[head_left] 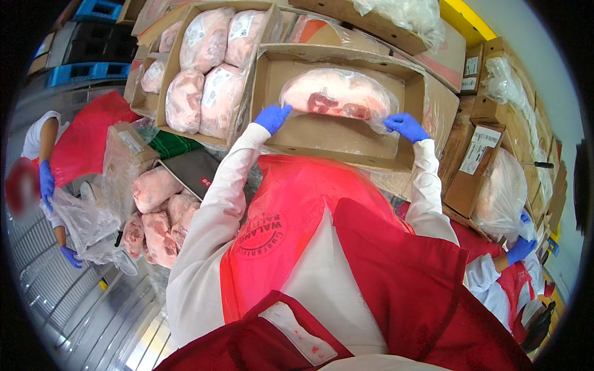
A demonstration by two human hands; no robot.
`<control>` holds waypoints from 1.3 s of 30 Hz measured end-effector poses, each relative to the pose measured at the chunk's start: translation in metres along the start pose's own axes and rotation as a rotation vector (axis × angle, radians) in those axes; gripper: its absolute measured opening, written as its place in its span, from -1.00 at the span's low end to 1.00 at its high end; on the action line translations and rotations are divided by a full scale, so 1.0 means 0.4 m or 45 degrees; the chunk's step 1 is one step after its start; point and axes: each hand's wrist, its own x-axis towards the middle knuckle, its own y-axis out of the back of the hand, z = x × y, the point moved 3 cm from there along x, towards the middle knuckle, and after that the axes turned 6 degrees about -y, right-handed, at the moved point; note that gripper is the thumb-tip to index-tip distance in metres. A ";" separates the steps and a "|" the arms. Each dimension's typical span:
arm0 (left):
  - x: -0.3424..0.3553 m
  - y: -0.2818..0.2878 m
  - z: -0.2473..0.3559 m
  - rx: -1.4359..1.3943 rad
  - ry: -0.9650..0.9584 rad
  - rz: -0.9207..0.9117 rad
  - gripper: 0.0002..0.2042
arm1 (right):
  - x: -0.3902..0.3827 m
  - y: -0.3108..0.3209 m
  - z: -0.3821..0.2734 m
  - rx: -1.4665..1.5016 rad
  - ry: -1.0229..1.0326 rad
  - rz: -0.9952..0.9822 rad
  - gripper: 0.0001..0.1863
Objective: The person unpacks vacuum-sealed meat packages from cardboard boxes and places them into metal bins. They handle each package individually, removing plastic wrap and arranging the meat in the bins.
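Note:
A large pale pink cut of meat with dark red patches [334,89] lies in a clear plastic bag at the far side of an open cardboard box [334,141] in front of me. My left hand [273,119], in a blue glove, has its fingers closed at the bag's left end. At the right end, my right hand [406,126], also blue-gloved, pinches the gathered clear plastic of the bag. Both hands hang over the box's near part, one on each side of the meat. Their fingertips are partly hidden by the film.
To the left stands a box with several bagged cuts [204,93]. Unbagged meat pieces [162,216] are piled below it. A co-worker's gloved hands [47,182] handle clear plastic at far left; another co-worker's gloved hand [521,248] is at right, near stacked cartons [473,164].

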 end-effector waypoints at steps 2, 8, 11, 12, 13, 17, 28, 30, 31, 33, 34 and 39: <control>-0.012 -0.020 0.011 0.032 0.044 -0.035 -0.65 | 0.026 0.055 0.025 -0.230 0.115 0.541 -0.75; -0.014 -0.020 0.026 -0.159 0.212 0.011 -0.69 | 0.157 0.036 0.011 -0.585 0.356 0.944 -0.62; 0.003 0.023 0.044 -0.334 0.355 -0.054 -0.63 | 0.246 0.081 0.082 -0.201 0.159 0.725 -0.68; 0.009 0.040 0.053 -0.395 0.391 -0.078 -0.61 | 0.275 0.108 0.112 -0.179 0.167 0.686 -0.69; 0.014 0.054 0.063 -0.377 0.377 -0.088 -0.59 | 0.298 0.120 0.134 -0.158 0.174 0.645 -0.70; 0.007 0.063 0.077 -0.398 0.439 -0.078 -0.46 | 0.342 0.098 0.122 -0.084 0.255 0.930 -0.71; -0.073 -0.037 0.075 -0.273 0.215 -0.413 -0.51 | 0.212 0.074 0.045 -0.308 0.145 0.655 -0.69; -0.050 0.024 0.108 -0.156 0.172 -0.654 -0.54 | 0.206 0.097 0.032 -0.428 0.179 0.918 -0.67; -0.037 0.019 0.105 -0.159 0.159 -0.596 -0.55 | 0.216 0.106 0.013 -0.489 0.210 1.038 -0.66; 0.019 -0.004 0.100 -0.160 0.132 -0.480 -0.55 | 0.239 0.127 -0.038 -0.455 0.286 1.108 -0.66; 0.075 0.060 0.148 -0.299 0.213 -0.220 -0.56 | 0.243 0.131 -0.059 -0.435 0.316 1.142 -0.65; 0.269 0.075 0.290 -0.201 0.403 0.123 -0.07 | 0.250 0.117 -0.155 -0.252 0.262 1.113 -0.66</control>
